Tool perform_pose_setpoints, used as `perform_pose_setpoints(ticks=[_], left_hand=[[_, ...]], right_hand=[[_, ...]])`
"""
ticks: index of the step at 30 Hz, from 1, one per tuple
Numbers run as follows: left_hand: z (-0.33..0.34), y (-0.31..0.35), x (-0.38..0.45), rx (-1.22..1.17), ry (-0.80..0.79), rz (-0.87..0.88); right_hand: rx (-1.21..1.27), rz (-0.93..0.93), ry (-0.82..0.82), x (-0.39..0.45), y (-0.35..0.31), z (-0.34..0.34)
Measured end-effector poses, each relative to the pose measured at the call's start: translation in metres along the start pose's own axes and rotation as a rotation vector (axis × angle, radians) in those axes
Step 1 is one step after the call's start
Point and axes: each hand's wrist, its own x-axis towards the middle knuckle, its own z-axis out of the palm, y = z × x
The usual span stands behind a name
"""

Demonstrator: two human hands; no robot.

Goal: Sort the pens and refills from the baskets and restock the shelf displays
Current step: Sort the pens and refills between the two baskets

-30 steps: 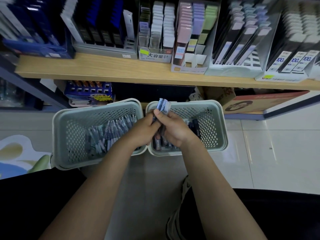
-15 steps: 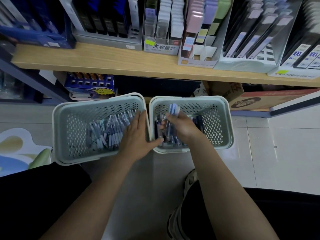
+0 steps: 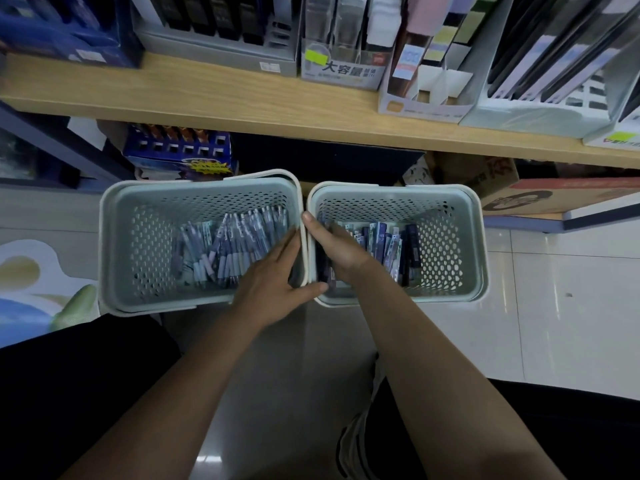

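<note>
Pens lie at 9 o'clock under your flat, relaxed left hand; your right hand digs among refills, grip hidden. Light, slick packets: pinch mid-length.

Two pale green perforated baskets sit side by side at mid-frame: the left basket and the right basket. Each holds a heap of pens or refills too jumbled to count. Two hands reach in, the left hand and the right hand. One wooden shelf crosses the top.
</note>
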Motion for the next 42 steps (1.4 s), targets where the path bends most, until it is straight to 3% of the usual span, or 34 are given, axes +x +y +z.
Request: perform_pose_setpoints(ticks=[7,11,13,16,19,22,24,26,29,34,39,42], left_hand=[[-0.003,0.0,0.0,-0.043,-0.026,-0.052],[-0.018,0.001,-0.007,-0.012,-0.043,-0.034],[-0.028,-0.007,-0.016,-0.026,0.113,-0.06],[-0.04,-0.04,-0.032,0.089,0.507,-0.073],[-0.058,-0.082,-0.055,0.279,0.652,-0.266],[-0.069,-0.12,-0.081,0.297,0.708,-0.473],[-0.071,-0.136,-0.093,0.088,0.673,-0.572],[-0.073,-0.141,-0.097,-0.172,0.617,-0.607],[-0.076,-0.141,-0.099,-0.29,0.631,-0.574],[-0.084,-0.139,-0.092,-0.3,0.693,-0.613],[-0.089,-0.131,-0.087,-0.31,0.766,-0.625],[-0.087,-0.129,-0.086,-0.311,0.81,-0.621]], right_hand=[[-0.074,-0.062,0.156,-0.009,0.011,-0.004],[-0.066,-0.291,0.418,-0.015,-0.012,0.013],[-0.089,-0.431,0.499,-0.016,-0.026,0.029],[-0.187,-0.489,0.37,-0.008,-0.033,0.064],[-0.331,-0.328,0.174,0.006,-0.023,0.101],[-0.494,-0.198,0.076,0.028,0.0,0.129],[-0.607,-0.155,0.031,0.042,0.011,0.147],[-0.679,-0.091,-0.006,0.055,0.016,0.165],[-0.759,-0.045,-0.012,0.075,0.022,0.185],[-0.822,-0.108,0.091,0.102,0.032,0.202],[-0.792,-0.195,0.001,0.107,0.041,0.202],[-0.76,-0.261,0.143,0.11,0.042,0.198]])
